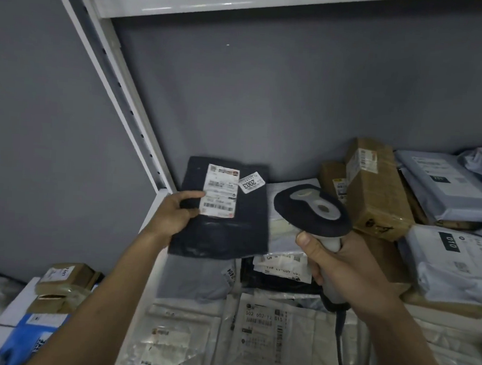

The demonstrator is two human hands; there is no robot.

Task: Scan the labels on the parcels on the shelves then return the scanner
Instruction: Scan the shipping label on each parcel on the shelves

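Left hand (172,214): grips black mailer parcel (226,210) at its left edge, shipping label (221,191) beside thumb | Right hand (339,263): fingers wrapped round barcode scanner (313,211) handle, head just right of parcel | Shelf (158,199): beneath both.

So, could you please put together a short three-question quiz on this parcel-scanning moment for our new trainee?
1. True or false: the left hand holds the black parcel with its shipping label facing the camera.
2. Which hand grips the scanner? A) left B) right C) neither
3. Fill in: the small tilted sticker beside the shipping label reads ____.

Key
1. True: the thumb lies against the label's left edge.
2. B: the right hand is wrapped round the handle, with the scanner's head beside the parcel.
3. 2003
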